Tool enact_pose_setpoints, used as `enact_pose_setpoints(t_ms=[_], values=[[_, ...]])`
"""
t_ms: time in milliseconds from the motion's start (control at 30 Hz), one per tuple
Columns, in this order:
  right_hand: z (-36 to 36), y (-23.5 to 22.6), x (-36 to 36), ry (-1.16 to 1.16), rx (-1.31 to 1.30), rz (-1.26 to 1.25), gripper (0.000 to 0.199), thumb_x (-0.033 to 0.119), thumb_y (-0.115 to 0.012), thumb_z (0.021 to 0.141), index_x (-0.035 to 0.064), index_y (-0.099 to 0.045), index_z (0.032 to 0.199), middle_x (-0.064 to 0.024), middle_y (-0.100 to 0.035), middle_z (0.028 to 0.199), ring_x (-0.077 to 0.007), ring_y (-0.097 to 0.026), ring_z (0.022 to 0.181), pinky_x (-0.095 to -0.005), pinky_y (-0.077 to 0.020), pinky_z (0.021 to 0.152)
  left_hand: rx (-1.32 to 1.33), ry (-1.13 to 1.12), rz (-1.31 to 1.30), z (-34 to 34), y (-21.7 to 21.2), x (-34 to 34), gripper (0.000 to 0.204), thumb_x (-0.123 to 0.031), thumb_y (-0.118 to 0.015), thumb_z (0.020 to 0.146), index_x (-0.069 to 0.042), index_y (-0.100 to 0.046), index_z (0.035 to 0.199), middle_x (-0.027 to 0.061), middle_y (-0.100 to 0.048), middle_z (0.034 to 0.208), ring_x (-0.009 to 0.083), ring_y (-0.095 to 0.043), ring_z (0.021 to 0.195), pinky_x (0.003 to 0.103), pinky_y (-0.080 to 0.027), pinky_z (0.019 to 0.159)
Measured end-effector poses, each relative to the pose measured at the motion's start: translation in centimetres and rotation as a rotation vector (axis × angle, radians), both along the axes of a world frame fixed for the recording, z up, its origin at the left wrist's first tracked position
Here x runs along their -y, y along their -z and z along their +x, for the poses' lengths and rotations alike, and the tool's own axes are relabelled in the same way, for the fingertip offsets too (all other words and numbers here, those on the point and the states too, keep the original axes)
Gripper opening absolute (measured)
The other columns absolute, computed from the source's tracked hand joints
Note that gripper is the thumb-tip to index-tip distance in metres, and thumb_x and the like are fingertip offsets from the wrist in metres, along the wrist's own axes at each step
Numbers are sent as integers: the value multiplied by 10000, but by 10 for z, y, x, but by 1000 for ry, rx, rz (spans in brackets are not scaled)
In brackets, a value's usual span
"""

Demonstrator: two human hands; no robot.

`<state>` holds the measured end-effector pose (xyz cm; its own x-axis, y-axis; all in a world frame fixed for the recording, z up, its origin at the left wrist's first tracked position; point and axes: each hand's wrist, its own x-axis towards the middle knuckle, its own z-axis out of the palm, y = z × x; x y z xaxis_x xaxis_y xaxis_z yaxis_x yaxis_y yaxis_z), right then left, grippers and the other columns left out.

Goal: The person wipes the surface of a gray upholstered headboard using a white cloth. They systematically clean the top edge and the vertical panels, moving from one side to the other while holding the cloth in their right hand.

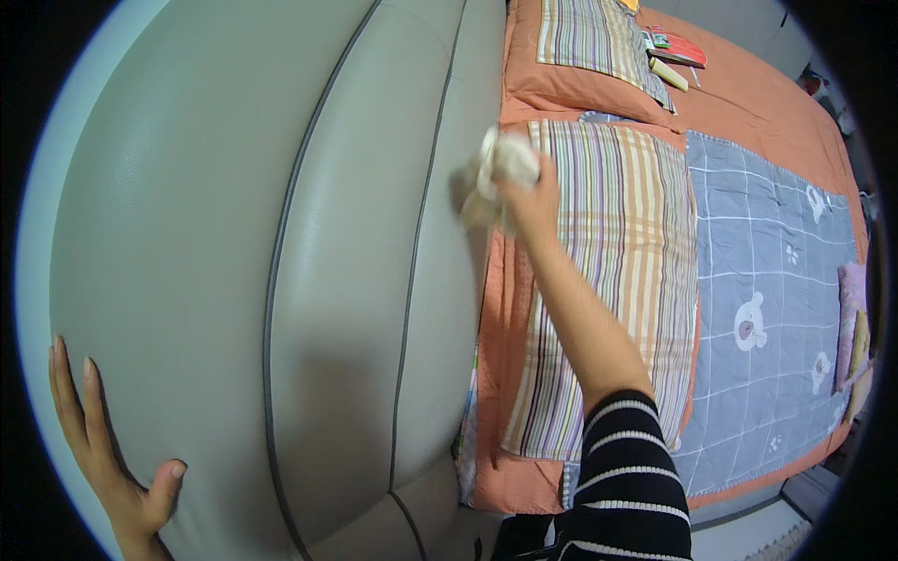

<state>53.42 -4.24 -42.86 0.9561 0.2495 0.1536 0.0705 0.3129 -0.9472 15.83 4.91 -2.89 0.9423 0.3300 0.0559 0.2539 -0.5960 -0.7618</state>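
A crumpled cream-white cloth (486, 182) is bunched in my right hand (533, 201), which is stretched forward at the edge where the grey padded headboard (365, 187) meets the bed. The cloth is by the headboard's lower panel; motion blur hides whether it presses on it. My left hand (108, 458) lies against the headboard's outer part at the far left, fingers stretched and thumb apart, holding nothing. Beneath my right forearm is a striped pillow cover (617, 234) on the orange bedding.
A second striped pillow (589, 37) lies farther off. Beside it are a red fan-shaped item (683, 50) and a pale yellow roll (669, 75). A grey-blue checked blanket (748, 243) with bear shapes covers the right of the bed. Dark seams (281, 234) run along the headboard.
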Motion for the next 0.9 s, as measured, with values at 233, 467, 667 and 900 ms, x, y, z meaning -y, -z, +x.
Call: enact_pose_setpoints(t_ms=[233, 467, 667, 900], values=[[115, 49, -114, -143, -7, -314, 453, 301, -596, 739, 65, -642, 1123, -210, -655, 1042, -366, -626, 951, -425, -481, 849, -18, -13, -6, 5, 3, -2, 1020, -831, -460, 702, -204, -299, 1490, 149, -177, 1564, 366, -159, 1441, 639, -205, 1104], [10, 21, -60, -236, 85, -429, 275, 189, -603, 743, 35, -680, 957, -71, -655, 730, -159, -631, 716, -328, -488, 650, -43, -15, 36, 1, 1, 3, 994, -821, -449, 720, -214, -297, 1491, 151, -187, 1561, 370, -165, 1439, 632, -201, 1109], [-156, 26, 34, -461, 83, -423, 392, 203, -646, 759, 47, -618, 1117, -198, -555, 1023, -344, -556, 987, -423, -462, 863, 31, 19, -22, 3, 3, 2, 933, -764, -520, 714, -238, -357, 1467, 161, -236, 1543, 378, -234, 1418, 622, -270, 1079], [-286, 57, 133, -1063, -142, -5, 453, 113, -748, 741, 69, -641, 1179, -85, -614, 1097, -231, -544, 1125, -364, -417, 973, 38, 49, -23, 3, 2, 2, 914, -768, -503, 729, -236, -370, 1460, 166, -244, 1538, 378, -221, 1422, 620, -257, 1087]])
